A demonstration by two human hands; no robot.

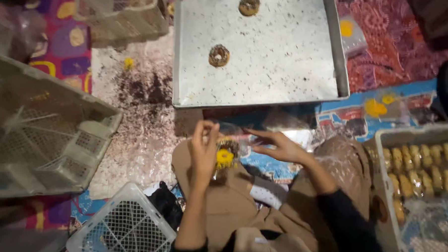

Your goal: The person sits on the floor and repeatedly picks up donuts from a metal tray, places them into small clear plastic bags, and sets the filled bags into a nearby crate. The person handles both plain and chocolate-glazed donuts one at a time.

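Nearest to us, at the near left, we see a white lattice basket (123, 229) on the floor, and beside it our lap in beige cloth (231, 201). Just above the lap both hands meet on a small clear plastic bag (228, 146) with a yellow label; a doughnut seems to sit inside it, but the picture is blurred there. The left hand (204, 152) has its fingers closed in a narrow pinch on the left edge of the bag. The right hand (278, 145) reaches from the right with fingers stretched and close together, touching the top right edge of the bag. At the right, near the right arm, a grey crate (381, 161) holds rows of packed doughnuts (423, 170). At the left lies a big grey crate (45, 134), tilted. Farther away, a metal tray (286, 53) rests on the patterned mat, and two chocolate-sprinkled doughnuts lie on it, one doughnut (219, 55) in the middle left and another doughnut (249, 4) at the far edge, well apart.
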